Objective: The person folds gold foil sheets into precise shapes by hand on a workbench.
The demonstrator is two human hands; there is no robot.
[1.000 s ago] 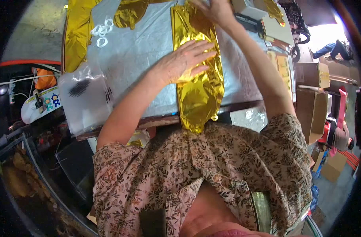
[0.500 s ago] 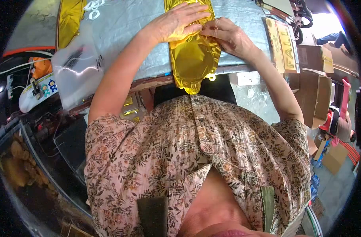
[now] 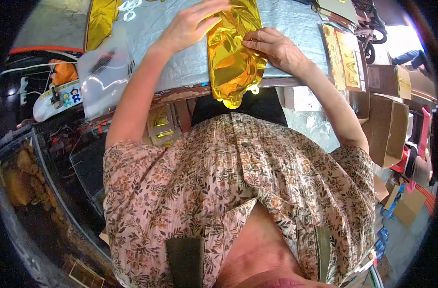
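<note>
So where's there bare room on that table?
Two bare strips of the silver table cover: one between the clear plastic bag and the gold foil balloon, crossed by the left forearm; one between the balloon and the gold packets, beyond the right hand. The far left is crowded with gold foil and white rings.

A clear plastic bag (image 3: pixel 104 77) lies at the left edge of the silver-covered table (image 3: pixel 190 65), with white rings (image 3: pixel 128 7) and a gold strip (image 3: pixel 100 21) beyond it; flat gold packets (image 3: pixel 346 55) and cardboard boxes (image 3: pixel 389 129) sit to the right
</note>
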